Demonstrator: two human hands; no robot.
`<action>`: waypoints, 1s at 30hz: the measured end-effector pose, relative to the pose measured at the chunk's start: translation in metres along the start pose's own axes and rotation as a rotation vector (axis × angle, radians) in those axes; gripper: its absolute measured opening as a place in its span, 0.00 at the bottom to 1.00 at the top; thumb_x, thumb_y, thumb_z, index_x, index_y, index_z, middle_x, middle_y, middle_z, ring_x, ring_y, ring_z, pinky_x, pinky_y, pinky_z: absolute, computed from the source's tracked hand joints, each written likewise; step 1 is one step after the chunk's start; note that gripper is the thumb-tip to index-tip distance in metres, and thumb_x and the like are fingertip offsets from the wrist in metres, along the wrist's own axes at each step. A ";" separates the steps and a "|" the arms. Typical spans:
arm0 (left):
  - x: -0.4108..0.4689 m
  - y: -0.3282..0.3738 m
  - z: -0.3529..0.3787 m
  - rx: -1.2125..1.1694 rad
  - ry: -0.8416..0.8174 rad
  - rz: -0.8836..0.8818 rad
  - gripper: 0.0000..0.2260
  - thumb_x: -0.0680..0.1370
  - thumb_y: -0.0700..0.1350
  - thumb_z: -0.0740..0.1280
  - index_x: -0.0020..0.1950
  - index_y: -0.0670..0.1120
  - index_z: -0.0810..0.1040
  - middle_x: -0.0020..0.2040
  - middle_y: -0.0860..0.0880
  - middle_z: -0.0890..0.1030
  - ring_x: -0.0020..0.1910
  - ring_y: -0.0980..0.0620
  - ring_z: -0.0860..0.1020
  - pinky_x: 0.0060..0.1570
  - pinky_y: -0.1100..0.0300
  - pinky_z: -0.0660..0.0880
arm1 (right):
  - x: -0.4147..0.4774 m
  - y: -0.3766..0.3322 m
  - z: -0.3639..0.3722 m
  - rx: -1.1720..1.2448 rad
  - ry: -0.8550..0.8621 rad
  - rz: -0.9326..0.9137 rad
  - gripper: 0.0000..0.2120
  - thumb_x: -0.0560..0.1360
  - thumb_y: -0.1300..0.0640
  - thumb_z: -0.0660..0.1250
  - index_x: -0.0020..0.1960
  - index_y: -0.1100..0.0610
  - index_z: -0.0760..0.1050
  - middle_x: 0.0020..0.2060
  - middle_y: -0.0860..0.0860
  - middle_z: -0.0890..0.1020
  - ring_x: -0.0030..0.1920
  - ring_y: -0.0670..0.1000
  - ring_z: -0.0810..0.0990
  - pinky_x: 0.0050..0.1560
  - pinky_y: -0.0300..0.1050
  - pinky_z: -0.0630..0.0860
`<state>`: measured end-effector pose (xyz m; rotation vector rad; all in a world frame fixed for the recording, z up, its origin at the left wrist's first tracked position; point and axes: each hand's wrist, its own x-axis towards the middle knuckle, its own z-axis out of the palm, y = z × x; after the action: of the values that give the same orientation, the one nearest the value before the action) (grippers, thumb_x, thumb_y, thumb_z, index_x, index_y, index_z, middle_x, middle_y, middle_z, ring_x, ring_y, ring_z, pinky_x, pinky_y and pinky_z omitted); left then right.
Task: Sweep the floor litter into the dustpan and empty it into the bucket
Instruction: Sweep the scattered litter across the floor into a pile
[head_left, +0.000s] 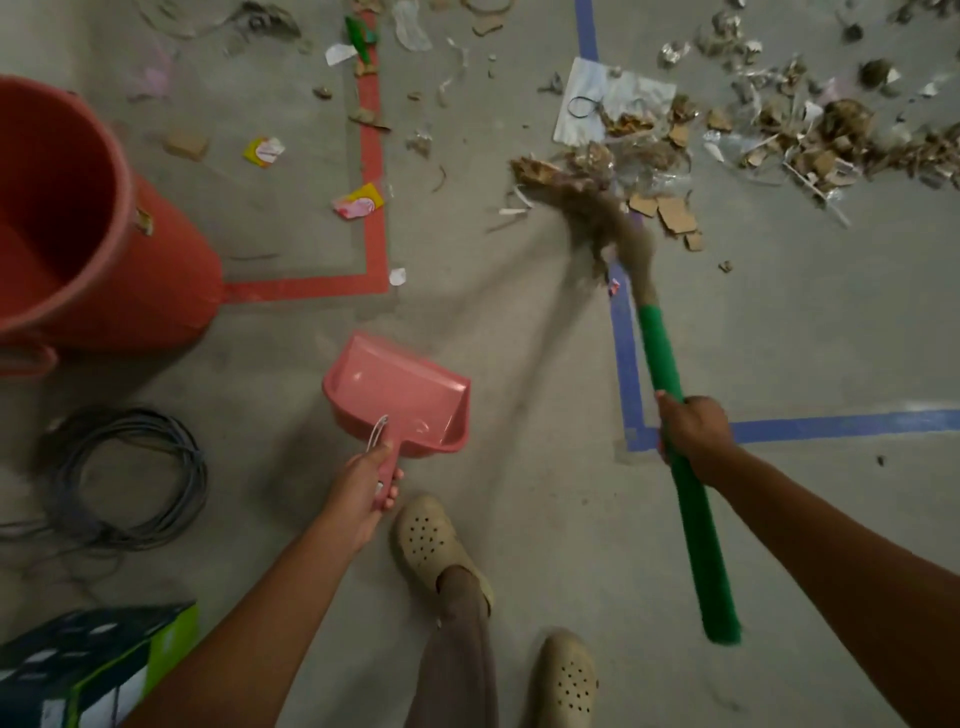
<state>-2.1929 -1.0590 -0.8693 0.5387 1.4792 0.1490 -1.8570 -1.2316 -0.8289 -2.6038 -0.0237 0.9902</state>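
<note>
Concrete floor (519, 332) marked with tape lines spreads under me, and most of the litter (779, 140) lies heaped ahead to my right. Of my hands, the right hand (693, 428) wraps round the broom (660, 353) on its green handle, so the bristles reach that heap's near edge. My left hand (361, 486) grips the empty pink dustpan (400, 389) by its handle, low, mouth away from me, near the red bucket (156, 249) for a short tip.

Bucket (78, 218) cropped; broom head (582, 197) blurred
</note>
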 end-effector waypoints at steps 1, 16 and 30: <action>0.005 0.014 -0.002 -0.001 0.000 0.002 0.08 0.83 0.45 0.63 0.47 0.42 0.75 0.29 0.47 0.74 0.19 0.57 0.67 0.18 0.67 0.61 | -0.001 -0.018 -0.001 0.053 0.036 0.005 0.23 0.83 0.47 0.61 0.43 0.66 0.77 0.28 0.58 0.78 0.27 0.55 0.77 0.30 0.45 0.73; 0.023 0.112 -0.034 0.005 0.095 0.005 0.10 0.82 0.46 0.65 0.44 0.42 0.75 0.30 0.45 0.73 0.17 0.57 0.67 0.17 0.68 0.60 | -0.099 -0.134 0.057 -0.008 -0.363 -0.284 0.10 0.81 0.50 0.66 0.47 0.55 0.74 0.29 0.53 0.77 0.22 0.48 0.74 0.22 0.41 0.71; 0.041 0.129 -0.017 -0.058 0.136 -0.046 0.10 0.83 0.47 0.63 0.44 0.43 0.73 0.31 0.45 0.72 0.19 0.56 0.66 0.18 0.67 0.59 | 0.041 -0.152 0.088 -0.480 -0.368 -0.201 0.16 0.82 0.46 0.62 0.49 0.60 0.74 0.44 0.56 0.82 0.41 0.57 0.81 0.45 0.50 0.78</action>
<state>-2.1760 -0.9250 -0.8514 0.4546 1.6135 0.1955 -1.8665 -1.0549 -0.8660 -2.7021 -0.6771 1.5206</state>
